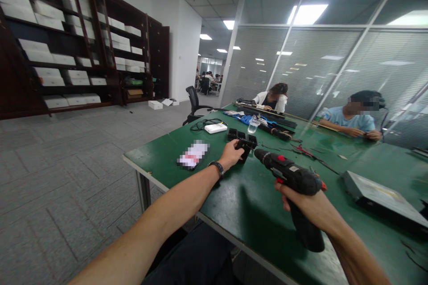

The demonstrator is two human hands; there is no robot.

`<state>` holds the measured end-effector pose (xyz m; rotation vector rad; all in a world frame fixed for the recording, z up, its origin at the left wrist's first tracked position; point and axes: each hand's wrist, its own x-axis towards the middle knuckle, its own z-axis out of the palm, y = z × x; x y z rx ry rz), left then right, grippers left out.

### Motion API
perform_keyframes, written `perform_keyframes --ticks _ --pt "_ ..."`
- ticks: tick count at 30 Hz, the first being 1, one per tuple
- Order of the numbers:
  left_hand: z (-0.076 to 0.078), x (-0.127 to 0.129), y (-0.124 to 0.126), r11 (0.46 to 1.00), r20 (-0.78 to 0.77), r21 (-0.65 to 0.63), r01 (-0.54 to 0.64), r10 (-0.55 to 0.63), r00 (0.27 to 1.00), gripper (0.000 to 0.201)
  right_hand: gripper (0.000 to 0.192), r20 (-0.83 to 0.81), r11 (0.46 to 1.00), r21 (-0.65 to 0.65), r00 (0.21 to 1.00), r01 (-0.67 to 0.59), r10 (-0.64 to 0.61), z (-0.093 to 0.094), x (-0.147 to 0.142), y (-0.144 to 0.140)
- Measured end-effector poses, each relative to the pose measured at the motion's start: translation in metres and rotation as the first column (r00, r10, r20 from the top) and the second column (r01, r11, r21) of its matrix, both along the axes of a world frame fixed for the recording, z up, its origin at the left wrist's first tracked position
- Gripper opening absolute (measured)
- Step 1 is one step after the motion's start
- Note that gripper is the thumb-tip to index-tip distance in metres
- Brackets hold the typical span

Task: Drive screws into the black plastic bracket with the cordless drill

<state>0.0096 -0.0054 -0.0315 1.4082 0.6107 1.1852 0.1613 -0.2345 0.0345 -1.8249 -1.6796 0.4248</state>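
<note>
Right hand (309, 207), lower right of the frame: clenched around the grip of a black cordless drill (290, 177), chuck pointing toward frame centre above the green table (240, 205). Left hand (230, 153), frame centre: reached out and rested on a small black compartment tray (245, 142); whether it gripped could not be told. Also recorded: a white box (216, 128) behind the tray, a flat grey unit (381, 196) at right, two seated people at the table's upper-right side.

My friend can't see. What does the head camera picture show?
A person's right hand grips a black cordless drill over a green table, while the left hand reaches to a small black plastic part. Two other people sit at the far end.
</note>
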Motion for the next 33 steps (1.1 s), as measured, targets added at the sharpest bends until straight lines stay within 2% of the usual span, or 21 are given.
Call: perform_keyframes --ticks 9,33 --pt "0.0005 0.0004 0.0012 1.0 -0.004 -0.013 -0.015 0.015 1.0 0.033 0.055 -0.005 1.0 -0.01 1.0 0.008 -0.008 -0.0017 0.0002 0.0002" --pt "-0.0023 0.0013 0.0034 1.0 -0.012 -0.009 0.001 -0.001 1.0 0.034 0.044 -0.042 0.999 -0.039 0.999 -0.002 0.001 0.0023 -0.0052 -0.0009"
